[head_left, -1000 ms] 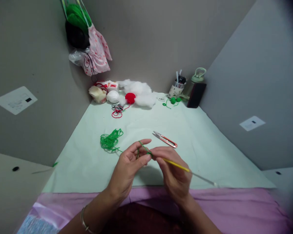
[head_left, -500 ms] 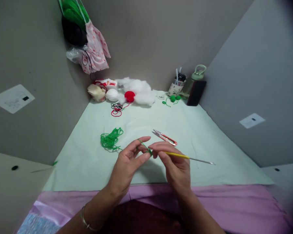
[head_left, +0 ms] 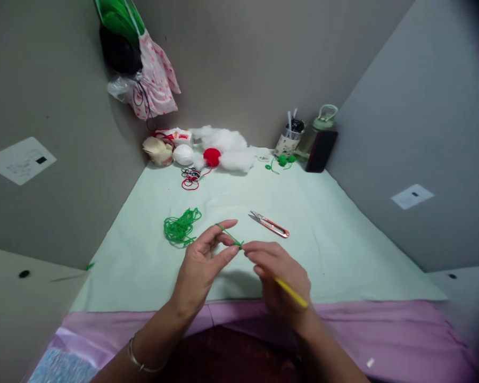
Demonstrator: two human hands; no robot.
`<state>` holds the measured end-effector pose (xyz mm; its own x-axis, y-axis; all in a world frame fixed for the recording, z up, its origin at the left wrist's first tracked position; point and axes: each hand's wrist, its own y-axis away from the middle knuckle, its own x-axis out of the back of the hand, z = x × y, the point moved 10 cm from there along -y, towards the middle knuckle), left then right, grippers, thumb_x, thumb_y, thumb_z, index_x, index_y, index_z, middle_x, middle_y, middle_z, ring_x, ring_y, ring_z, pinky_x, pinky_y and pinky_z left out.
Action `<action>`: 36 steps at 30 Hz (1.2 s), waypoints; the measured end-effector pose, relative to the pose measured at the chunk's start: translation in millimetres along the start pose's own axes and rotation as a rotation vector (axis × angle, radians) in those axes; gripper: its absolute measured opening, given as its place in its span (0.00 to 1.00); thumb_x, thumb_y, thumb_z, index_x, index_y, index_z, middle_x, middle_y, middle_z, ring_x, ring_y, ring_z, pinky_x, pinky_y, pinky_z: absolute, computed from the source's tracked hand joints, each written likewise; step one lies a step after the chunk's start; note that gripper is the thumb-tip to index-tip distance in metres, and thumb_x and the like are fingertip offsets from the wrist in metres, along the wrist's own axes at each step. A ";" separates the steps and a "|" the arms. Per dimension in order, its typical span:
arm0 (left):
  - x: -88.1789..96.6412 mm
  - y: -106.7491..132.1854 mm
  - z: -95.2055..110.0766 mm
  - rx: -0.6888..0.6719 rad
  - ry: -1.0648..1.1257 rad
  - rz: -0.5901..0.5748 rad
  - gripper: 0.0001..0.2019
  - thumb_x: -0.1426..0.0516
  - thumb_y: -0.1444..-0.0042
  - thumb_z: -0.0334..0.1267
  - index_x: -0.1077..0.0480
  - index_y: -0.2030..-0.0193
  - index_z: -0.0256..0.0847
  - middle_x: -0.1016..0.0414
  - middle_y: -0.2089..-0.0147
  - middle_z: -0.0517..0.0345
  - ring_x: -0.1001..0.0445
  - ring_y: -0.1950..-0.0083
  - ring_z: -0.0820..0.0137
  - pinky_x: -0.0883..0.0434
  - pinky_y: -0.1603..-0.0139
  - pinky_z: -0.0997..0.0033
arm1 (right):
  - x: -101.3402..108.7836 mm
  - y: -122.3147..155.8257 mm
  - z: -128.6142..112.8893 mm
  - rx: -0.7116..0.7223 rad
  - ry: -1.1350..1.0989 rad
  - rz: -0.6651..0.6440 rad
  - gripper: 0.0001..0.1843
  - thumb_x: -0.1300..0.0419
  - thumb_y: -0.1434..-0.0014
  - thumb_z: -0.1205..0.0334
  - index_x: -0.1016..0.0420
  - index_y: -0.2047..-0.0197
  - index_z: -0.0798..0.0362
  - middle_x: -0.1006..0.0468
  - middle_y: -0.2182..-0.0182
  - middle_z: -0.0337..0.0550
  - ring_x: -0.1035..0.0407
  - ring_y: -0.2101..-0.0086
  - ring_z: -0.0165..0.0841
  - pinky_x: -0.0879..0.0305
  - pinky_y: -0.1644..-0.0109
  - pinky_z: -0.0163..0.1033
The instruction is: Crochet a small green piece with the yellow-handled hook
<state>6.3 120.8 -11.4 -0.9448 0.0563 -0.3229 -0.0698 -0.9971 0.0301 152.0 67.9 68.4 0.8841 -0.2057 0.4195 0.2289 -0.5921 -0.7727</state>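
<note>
Between thumb and fingers, my left hand (head_left: 201, 260) pinches a small piece of green crochet (head_left: 238, 245). A strand of green yarn (head_left: 226, 232) runs over its raised index finger. My right hand (head_left: 281, 271) is closed around a yellow-handled crochet hook (head_left: 290, 292), whose handle slants down and back toward the wrist. The fingertips of the right hand are right beside the green piece; the hook's working tip is hidden there. Left of the hands lies a loose heap of green yarn (head_left: 181, 227). Orange thread snips (head_left: 269, 224) rest just beyond the right hand.
At the back stand white stuffing (head_left: 223, 141), a red ball (head_left: 212, 157), a white yarn ball (head_left: 183, 155), a pen cup (head_left: 288, 139), a green bottle (head_left: 323, 125) and a dark phone (head_left: 321, 151). Small green pieces (head_left: 282, 160) lie near the cup. Bags (head_left: 157, 80) hang at the left.
The hook has swung from nearly level to slanting down toward my right wrist as that hand turned. My left hand and the green piece have shifted slightly left.
</note>
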 end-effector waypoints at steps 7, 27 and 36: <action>-15.7 2.1 -17.9 0.225 0.323 -0.083 0.24 0.27 0.47 0.37 0.21 0.43 0.43 0.26 0.65 0.62 0.30 0.63 0.75 0.31 0.56 0.75 | -8.9 7.3 -11.7 0.136 0.250 0.001 0.23 0.39 0.33 0.74 0.21 0.39 0.47 0.16 0.54 0.50 0.20 0.54 0.39 0.20 0.54 0.43; -27.9 5.9 -27.6 0.319 0.484 -0.097 0.22 0.28 0.48 0.36 0.19 0.45 0.39 0.22 0.64 0.58 0.27 0.62 0.74 0.28 0.50 0.73 | 0.4 7.1 3.7 -0.055 0.058 0.089 0.23 0.38 0.33 0.73 0.21 0.39 0.43 0.16 0.54 0.48 0.21 0.56 0.39 0.20 0.57 0.45; -19.5 4.6 -15.9 0.181 0.310 -0.054 0.15 0.27 0.49 0.35 0.17 0.53 0.42 0.23 0.65 0.60 0.29 0.60 0.73 0.32 0.52 0.73 | -2.9 5.7 40.3 -0.420 -0.465 0.214 0.10 0.39 0.31 0.65 0.15 0.57 0.47 0.18 0.64 0.43 0.25 0.64 0.34 0.25 0.61 0.41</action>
<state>29.5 114.3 -20.0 -0.7982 0.0629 -0.5991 -0.1987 -0.9664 0.1633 167.2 96.6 43.6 0.9978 -0.0503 -0.0443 -0.0661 -0.8483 -0.5253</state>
